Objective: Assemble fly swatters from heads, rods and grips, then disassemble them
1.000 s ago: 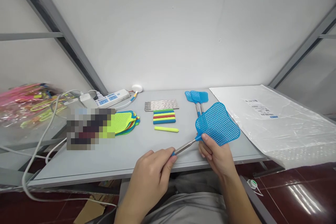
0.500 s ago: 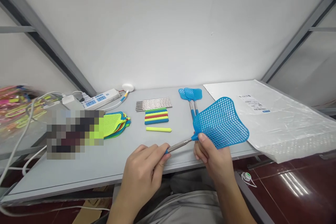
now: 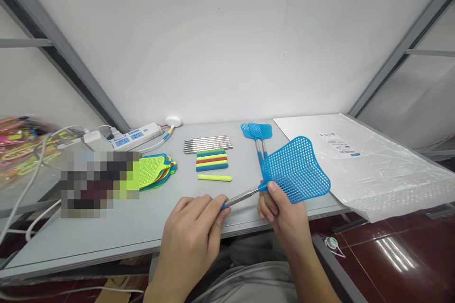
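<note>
A blue fly swatter (image 3: 297,170) with a mesh head and a metal rod is held between both hands above the table's front edge. My left hand (image 3: 195,227) is closed round its blue handle, most of which the fingers hide. My right hand (image 3: 284,213) pinches the neck where the rod meets the mesh head, thumb on top. Beyond them, a single yellow grip sleeve (image 3: 214,178) lies apart from a row of coloured grip sleeves (image 3: 212,160). Several metal rods (image 3: 208,144) lie side by side behind that row.
Blue fly swatters (image 3: 261,130) lie at the back. A stack of coloured swatter heads (image 3: 152,170) sits left, beside a pixelated patch. A power strip (image 3: 137,136) with cables stands behind it. A white plastic bag (image 3: 359,165) covers the table's right side.
Both hands and the swatter have shifted very slightly left in view as the camera moved a little. Both grips stay the same.
</note>
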Action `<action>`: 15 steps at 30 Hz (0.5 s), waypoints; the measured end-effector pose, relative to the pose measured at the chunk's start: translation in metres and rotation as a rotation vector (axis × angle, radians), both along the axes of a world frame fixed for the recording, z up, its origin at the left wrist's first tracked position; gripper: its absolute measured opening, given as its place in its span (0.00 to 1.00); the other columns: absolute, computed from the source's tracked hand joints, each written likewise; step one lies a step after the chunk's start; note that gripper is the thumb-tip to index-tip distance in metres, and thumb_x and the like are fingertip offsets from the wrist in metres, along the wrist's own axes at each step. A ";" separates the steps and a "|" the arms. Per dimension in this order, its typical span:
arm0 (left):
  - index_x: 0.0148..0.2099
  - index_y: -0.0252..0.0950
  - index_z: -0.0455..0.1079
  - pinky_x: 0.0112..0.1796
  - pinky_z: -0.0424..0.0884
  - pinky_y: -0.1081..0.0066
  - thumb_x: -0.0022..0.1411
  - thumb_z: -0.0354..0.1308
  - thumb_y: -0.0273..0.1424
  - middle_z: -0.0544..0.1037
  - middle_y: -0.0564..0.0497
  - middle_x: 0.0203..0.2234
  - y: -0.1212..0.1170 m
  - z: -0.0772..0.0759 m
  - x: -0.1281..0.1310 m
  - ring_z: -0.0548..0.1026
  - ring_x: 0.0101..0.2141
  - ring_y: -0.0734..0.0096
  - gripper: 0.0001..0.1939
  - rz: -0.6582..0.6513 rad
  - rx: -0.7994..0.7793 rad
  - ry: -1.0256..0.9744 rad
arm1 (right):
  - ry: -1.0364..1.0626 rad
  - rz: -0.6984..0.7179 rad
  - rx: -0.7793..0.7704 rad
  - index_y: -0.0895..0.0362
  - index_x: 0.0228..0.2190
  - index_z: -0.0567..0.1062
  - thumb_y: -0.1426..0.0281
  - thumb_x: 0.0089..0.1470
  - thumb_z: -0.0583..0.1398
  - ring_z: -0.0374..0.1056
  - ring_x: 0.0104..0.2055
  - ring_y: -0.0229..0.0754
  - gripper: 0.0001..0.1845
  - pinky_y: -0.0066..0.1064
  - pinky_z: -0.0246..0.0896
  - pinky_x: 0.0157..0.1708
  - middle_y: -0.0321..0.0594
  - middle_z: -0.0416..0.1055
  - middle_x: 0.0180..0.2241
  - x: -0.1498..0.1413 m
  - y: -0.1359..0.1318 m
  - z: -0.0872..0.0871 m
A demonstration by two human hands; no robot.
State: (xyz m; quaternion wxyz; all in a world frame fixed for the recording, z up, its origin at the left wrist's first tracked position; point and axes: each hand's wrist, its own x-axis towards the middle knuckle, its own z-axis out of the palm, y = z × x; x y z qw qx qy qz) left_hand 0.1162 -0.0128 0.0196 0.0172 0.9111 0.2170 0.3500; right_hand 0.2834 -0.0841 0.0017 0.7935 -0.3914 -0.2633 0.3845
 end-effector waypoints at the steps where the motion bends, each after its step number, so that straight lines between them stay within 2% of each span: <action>1: 0.47 0.37 0.68 0.31 0.61 0.67 0.66 0.54 0.26 0.73 0.51 0.27 -0.002 -0.001 0.000 0.68 0.27 0.67 0.08 -0.003 -0.030 -0.003 | 0.015 0.009 -0.014 0.55 0.24 0.67 0.61 0.58 0.61 0.50 0.15 0.30 0.15 0.26 0.54 0.18 0.23 0.47 0.14 -0.002 0.001 -0.001; 3: 0.48 0.38 0.68 0.31 0.62 0.67 0.66 0.54 0.27 0.74 0.51 0.28 -0.009 -0.005 0.001 0.69 0.27 0.67 0.08 -0.021 -0.115 -0.028 | -0.013 0.015 -0.052 0.56 0.29 0.72 0.59 0.57 0.61 0.52 0.16 0.30 0.13 0.26 0.54 0.18 0.25 0.52 0.16 -0.007 0.003 -0.004; 5: 0.48 0.39 0.68 0.32 0.64 0.69 0.67 0.54 0.28 0.75 0.51 0.30 -0.019 -0.009 0.005 0.72 0.30 0.67 0.08 -0.051 -0.266 -0.102 | -0.146 0.022 -0.074 0.56 0.32 0.75 0.59 0.56 0.62 0.57 0.19 0.31 0.12 0.26 0.57 0.21 0.29 0.61 0.21 -0.013 0.002 -0.004; 7: 0.48 0.41 0.68 0.36 0.68 0.70 0.68 0.51 0.29 0.76 0.51 0.34 -0.032 -0.014 0.014 0.74 0.35 0.67 0.08 -0.069 -0.511 -0.216 | -0.345 0.051 -0.063 0.54 0.35 0.76 0.60 0.58 0.61 0.64 0.28 0.34 0.10 0.28 0.62 0.29 0.35 0.68 0.30 -0.020 0.001 -0.001; 9: 0.51 0.42 0.68 0.41 0.69 0.71 0.70 0.49 0.31 0.76 0.49 0.41 -0.044 -0.019 0.024 0.74 0.41 0.68 0.10 -0.047 -0.783 -0.360 | -0.550 0.097 -0.041 0.53 0.38 0.76 0.62 0.62 0.56 0.66 0.38 0.39 0.11 0.30 0.64 0.39 0.39 0.68 0.37 -0.027 0.000 0.004; 10: 0.53 0.43 0.67 0.45 0.69 0.70 0.71 0.47 0.32 0.74 0.48 0.45 -0.049 -0.021 0.029 0.73 0.46 0.67 0.12 -0.028 -0.862 -0.467 | -0.632 0.112 -0.038 0.52 0.39 0.76 0.63 0.64 0.54 0.66 0.42 0.40 0.12 0.31 0.63 0.43 0.40 0.68 0.39 -0.030 -0.001 0.008; 13: 0.56 0.43 0.66 0.52 0.66 0.66 0.72 0.44 0.32 0.70 0.45 0.50 -0.055 -0.027 0.033 0.68 0.53 0.64 0.15 -0.054 -0.924 -0.605 | -0.772 0.098 -0.042 0.52 0.36 0.76 0.66 0.65 0.51 0.64 0.45 0.40 0.13 0.31 0.61 0.46 0.40 0.66 0.40 -0.036 -0.002 0.017; 15: 0.50 0.41 0.70 0.49 0.67 0.66 0.70 0.46 0.30 0.69 0.45 0.45 -0.051 -0.029 0.026 0.69 0.48 0.64 0.13 -0.085 -0.797 -0.618 | -0.814 0.068 -0.027 0.53 0.35 0.74 0.66 0.65 0.51 0.65 0.46 0.41 0.13 0.30 0.61 0.46 0.40 0.67 0.40 -0.037 -0.003 0.023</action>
